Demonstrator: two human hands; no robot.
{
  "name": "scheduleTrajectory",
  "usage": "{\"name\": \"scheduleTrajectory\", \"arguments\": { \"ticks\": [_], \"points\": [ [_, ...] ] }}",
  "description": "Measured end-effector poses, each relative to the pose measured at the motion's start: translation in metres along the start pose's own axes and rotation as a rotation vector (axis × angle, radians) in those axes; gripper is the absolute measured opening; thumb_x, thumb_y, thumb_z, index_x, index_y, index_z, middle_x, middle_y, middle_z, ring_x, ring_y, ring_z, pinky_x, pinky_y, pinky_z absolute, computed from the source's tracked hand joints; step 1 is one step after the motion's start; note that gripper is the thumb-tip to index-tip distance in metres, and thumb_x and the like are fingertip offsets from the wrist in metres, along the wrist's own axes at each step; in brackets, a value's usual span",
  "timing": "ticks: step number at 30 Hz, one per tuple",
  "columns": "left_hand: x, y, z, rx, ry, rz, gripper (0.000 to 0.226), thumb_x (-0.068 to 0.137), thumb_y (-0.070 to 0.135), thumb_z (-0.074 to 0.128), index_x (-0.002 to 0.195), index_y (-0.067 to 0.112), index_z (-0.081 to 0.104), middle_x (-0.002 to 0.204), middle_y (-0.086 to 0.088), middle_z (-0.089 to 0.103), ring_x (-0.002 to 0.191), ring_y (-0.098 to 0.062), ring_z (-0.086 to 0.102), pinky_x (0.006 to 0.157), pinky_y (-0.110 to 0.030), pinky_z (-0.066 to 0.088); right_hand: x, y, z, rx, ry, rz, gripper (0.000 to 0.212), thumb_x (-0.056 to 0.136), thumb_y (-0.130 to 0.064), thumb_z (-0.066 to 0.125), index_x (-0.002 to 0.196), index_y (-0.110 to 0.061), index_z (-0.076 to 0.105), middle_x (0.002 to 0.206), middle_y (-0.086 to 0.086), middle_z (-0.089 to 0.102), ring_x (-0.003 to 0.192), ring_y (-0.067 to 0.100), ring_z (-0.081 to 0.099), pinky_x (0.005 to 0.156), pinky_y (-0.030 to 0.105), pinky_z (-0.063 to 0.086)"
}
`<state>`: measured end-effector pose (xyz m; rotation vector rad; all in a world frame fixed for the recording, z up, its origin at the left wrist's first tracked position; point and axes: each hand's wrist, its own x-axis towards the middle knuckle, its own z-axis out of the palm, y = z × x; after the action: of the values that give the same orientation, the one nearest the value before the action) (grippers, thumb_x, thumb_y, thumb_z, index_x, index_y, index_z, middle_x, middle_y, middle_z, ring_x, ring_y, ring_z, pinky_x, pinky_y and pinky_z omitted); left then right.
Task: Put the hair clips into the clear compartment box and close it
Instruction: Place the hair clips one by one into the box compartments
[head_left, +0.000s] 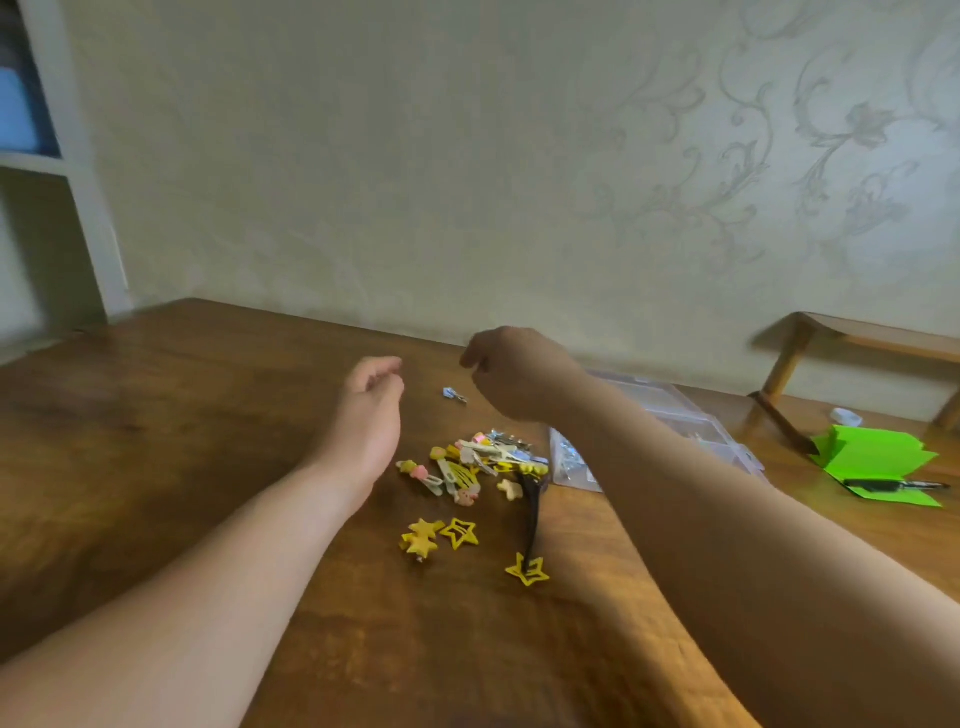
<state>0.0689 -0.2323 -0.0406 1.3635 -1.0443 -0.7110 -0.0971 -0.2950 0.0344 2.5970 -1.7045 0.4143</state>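
A pile of hair clips (480, 460), mostly yellow and white, lies on the wooden table (156, 415). Three yellow star clips (460, 532) lie nearer to me, and one small blue clip (453, 395) lies apart beyond the pile. The clear compartment box (675, 415) sits to the right of the pile, partly hidden by my right forearm; some silver clips show in its near corner. My left hand (371, 410) hovers left of the pile, fingers loosely curled, holding nothing. My right hand (514, 374) is raised above the blue clip, fingers curled inward; whether it holds anything is hidden.
A green folded paper (878, 457) with a black pen (893, 486) on it lies at the right. A small white object (845, 417) sits behind it. A wooden bench (852, 338) stands by the wallpapered wall, and a white shelf (62, 166) is at the far left.
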Motion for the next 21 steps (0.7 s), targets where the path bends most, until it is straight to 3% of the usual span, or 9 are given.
{"name": "scheduleTrajectory", "arguments": {
  "ticks": [4,7,9,12,14,18,21],
  "points": [
    [0.004,-0.006,0.002,-0.007,0.028,0.030,0.026,0.110,0.022,0.047,0.123,0.026,0.068,0.120,0.004,0.066,0.103,-0.008,0.060,0.083,-0.030,0.046,0.027,-0.021,0.026,-0.102,-0.205,0.000,0.054,0.099,-0.019,0.064,0.151,-0.033,0.055,0.148,0.001,0.061,0.130,0.027,0.061,0.104,0.044,0.055],
    [0.008,-0.011,0.001,0.004,0.023,0.027,0.020,0.109,0.027,0.049,0.114,0.029,0.069,0.113,0.005,0.068,0.105,-0.018,0.065,0.076,-0.031,0.044,0.034,-0.029,0.038,-0.187,-0.251,0.015,0.032,0.090,-0.029,0.078,0.120,-0.019,0.071,0.117,0.004,0.071,0.102,0.027,0.068,0.086,0.037,0.059],
    [0.008,-0.012,0.002,0.023,0.019,0.027,0.019,0.108,0.028,0.050,0.114,0.029,0.068,0.110,0.003,0.068,0.102,-0.018,0.064,0.074,-0.032,0.043,0.032,-0.031,0.041,-0.195,-0.237,0.009,0.022,0.087,-0.026,0.081,0.101,-0.017,0.067,0.096,0.002,0.066,0.091,0.025,0.066,0.074,0.035,0.055],
    [0.003,-0.008,0.002,0.031,0.020,0.020,0.019,0.105,0.030,0.052,0.117,0.028,0.066,0.106,-0.002,0.068,0.098,-0.019,0.063,0.075,-0.034,0.045,0.021,-0.028,0.034,-0.101,-0.131,-0.029,0.016,0.096,-0.017,0.068,0.111,-0.013,0.069,0.104,0.006,0.068,0.095,0.027,0.066,0.074,0.034,0.050],
    [0.000,-0.003,0.001,0.023,0.016,0.022,0.027,0.095,0.039,0.051,0.115,0.028,0.066,0.103,-0.003,0.068,0.100,-0.025,0.065,0.086,-0.044,0.053,0.006,-0.017,0.015,0.066,0.016,-0.011,0.017,0.097,-0.015,0.060,0.110,-0.015,0.070,0.107,0.007,0.072,0.096,0.028,0.068,0.074,0.033,0.050],
    [-0.005,0.000,0.002,0.029,-0.021,0.021,0.015,0.104,0.029,0.052,0.111,0.029,0.065,0.104,-0.002,0.068,0.103,-0.029,0.067,0.093,-0.051,0.055,-0.050,0.045,-0.038,0.346,0.263,0.139,0.006,0.093,-0.020,0.067,0.092,-0.024,0.072,0.080,-0.008,0.072,0.060,0.006,0.063,0.058,0.025,0.044],
    [-0.009,0.001,0.004,0.049,-0.036,0.042,0.014,0.096,0.033,0.053,0.102,0.029,0.065,0.103,-0.001,0.069,0.102,-0.028,0.067,0.084,-0.044,0.052,-0.098,0.095,-0.054,0.389,0.308,0.253,0.005,0.094,-0.022,0.073,0.092,-0.023,0.078,0.080,-0.008,0.074,0.069,0.010,0.068,0.062,0.031,0.049]
  ]
}}
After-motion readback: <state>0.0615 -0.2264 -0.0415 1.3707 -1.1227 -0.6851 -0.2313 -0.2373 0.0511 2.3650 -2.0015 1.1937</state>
